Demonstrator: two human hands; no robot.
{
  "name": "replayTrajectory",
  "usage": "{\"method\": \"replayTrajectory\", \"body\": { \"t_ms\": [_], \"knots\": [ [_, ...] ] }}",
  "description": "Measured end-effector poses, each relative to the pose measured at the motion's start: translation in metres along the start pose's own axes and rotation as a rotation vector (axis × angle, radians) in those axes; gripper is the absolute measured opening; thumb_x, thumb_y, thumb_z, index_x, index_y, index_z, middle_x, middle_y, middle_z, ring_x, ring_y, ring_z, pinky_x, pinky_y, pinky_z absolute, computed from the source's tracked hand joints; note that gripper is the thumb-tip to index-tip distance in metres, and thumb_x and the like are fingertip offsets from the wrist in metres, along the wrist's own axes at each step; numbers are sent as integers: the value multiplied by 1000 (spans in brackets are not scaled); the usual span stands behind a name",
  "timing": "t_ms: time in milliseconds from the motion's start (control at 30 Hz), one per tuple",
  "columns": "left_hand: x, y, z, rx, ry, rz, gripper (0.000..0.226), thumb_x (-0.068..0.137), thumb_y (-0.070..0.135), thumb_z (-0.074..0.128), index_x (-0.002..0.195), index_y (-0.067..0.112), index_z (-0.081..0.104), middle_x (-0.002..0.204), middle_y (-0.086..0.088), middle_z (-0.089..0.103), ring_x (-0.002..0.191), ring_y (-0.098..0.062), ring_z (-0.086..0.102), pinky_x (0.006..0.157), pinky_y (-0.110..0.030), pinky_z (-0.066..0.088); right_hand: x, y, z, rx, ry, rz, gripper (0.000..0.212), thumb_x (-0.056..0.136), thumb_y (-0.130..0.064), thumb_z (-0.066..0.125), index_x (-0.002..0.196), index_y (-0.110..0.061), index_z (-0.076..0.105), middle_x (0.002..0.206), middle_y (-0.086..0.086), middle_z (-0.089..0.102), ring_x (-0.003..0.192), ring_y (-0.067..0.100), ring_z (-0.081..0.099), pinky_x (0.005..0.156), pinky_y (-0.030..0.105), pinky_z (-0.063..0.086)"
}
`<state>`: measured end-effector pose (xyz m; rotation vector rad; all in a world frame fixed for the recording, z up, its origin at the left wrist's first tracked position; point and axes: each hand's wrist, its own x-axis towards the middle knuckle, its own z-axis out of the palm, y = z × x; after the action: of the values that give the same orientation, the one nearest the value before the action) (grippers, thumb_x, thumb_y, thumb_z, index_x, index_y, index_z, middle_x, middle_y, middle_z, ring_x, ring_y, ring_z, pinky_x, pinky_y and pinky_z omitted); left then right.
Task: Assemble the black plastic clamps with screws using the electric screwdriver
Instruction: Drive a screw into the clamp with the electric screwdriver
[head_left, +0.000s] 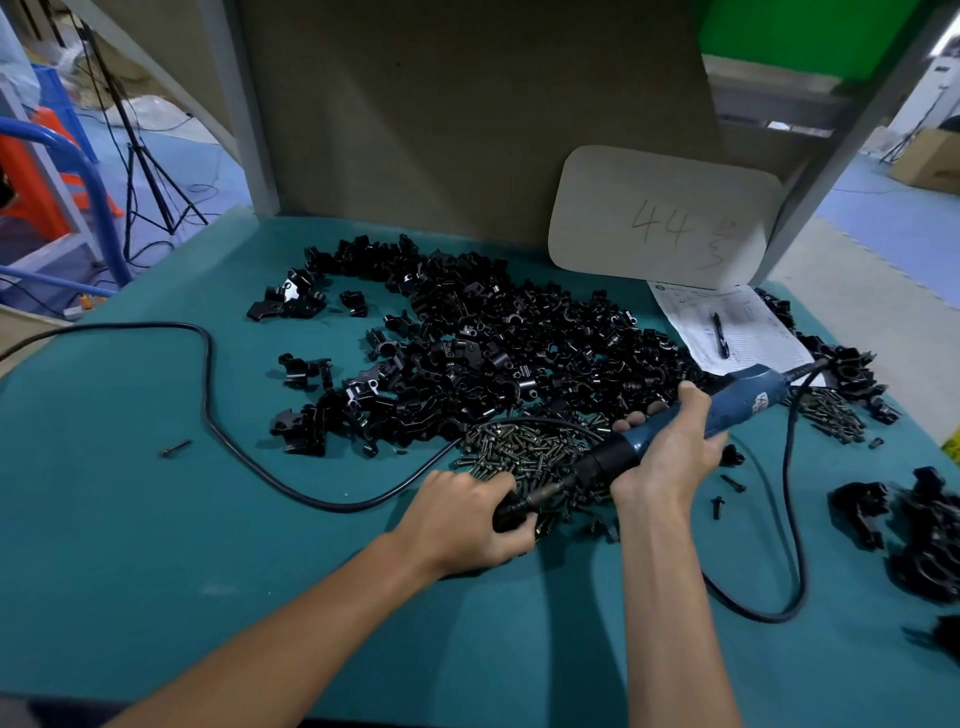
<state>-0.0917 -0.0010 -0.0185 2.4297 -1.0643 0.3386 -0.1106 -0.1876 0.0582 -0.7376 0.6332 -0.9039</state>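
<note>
My right hand (667, 447) grips the blue electric screwdriver (737, 405) around its body, the tool slanting down to the left. Its bit meets a black clamp piece (511, 514) that my left hand (462, 519) holds against the green table (156, 571). Just behind both hands lies a heap of dark screws (524, 447). A large pile of loose black plastic clamps (483, 338) covers the table's middle. My fingers hide most of the held clamp.
The screwdriver's black cable (218, 415) loops across the left and another loop (795, 545) curls at the right. More clamps (914, 530) sit at the right edge. A paper sheet with a pen (719, 335) and a white board marked 44 (665, 218) lie behind. A stray screw (175, 448) lies at left.
</note>
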Motion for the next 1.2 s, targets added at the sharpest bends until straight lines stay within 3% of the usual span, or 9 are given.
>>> {"method": "replayTrajectory", "body": {
  "t_ms": [600, 800, 967, 1100, 1200],
  "knots": [
    [0, 0, 0, 6, -39, -17, 37, 85, 60, 45, 73, 25, 51, 49, 13, 44, 44, -13, 44, 56, -25, 27, 1, 0, -2, 5, 20, -11, 25, 90, -24, 67, 106, -25, 47, 65, -3, 55, 48, 15, 53, 48, 28, 49],
    [-1, 0, -1, 9, -60, 7, 44, 89, 69, 38, 76, 28, 46, 52, 12, 45, 45, -12, 44, 52, -25, 30, 2, -1, -6, 6, -8, -37, 25, 91, -28, 66, 109, -26, 50, 65, -5, 56, 50, 15, 54, 50, 30, 49],
    [-2, -1, -2, -50, -68, 5, 53, 90, 73, 25, 77, 25, 40, 58, 10, 47, 49, -16, 44, 52, -30, 28, 3, -3, -8, 6, -28, -51, 42, 91, -32, 67, 128, -22, 50, 70, -3, 55, 53, 15, 54, 51, 30, 49],
    [-2, 0, 0, -35, -87, -5, 50, 93, 69, 26, 79, 23, 39, 64, 5, 52, 55, -22, 50, 54, -35, 41, 3, -3, -8, 19, -32, -56, 55, 89, -38, 71, 136, -21, 46, 66, -6, 58, 53, 15, 55, 52, 31, 51],
    [-1, 0, 1, -26, -115, 32, 48, 96, 69, 25, 85, 24, 38, 68, 5, 53, 57, -20, 49, 55, -33, 35, 4, -4, -6, 35, -21, -60, 66, 88, -36, 78, 139, -23, 37, 73, -1, 60, 55, 18, 56, 53, 32, 52]
  ]
}}
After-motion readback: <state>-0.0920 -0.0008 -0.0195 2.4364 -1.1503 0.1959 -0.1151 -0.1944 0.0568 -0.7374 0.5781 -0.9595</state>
